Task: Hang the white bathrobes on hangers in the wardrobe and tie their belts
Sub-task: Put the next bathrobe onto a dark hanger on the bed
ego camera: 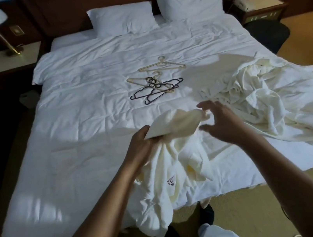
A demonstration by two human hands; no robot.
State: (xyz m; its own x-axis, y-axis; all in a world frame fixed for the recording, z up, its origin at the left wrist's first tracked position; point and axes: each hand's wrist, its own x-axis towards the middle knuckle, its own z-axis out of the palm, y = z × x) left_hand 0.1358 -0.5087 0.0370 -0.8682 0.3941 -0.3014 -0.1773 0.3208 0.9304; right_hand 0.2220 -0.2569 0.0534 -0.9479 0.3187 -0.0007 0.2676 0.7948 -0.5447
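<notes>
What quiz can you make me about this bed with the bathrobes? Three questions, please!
1. True or false: the left hand grips a white bathrobe.
2. Where do the hangers lie? A on the bed; B on the floor; C on a pillow.
3. Fill in: the ___ hand holds nothing.
Key: 1 true; 2 A; 3 right, since the right hand is spread open.
</notes>
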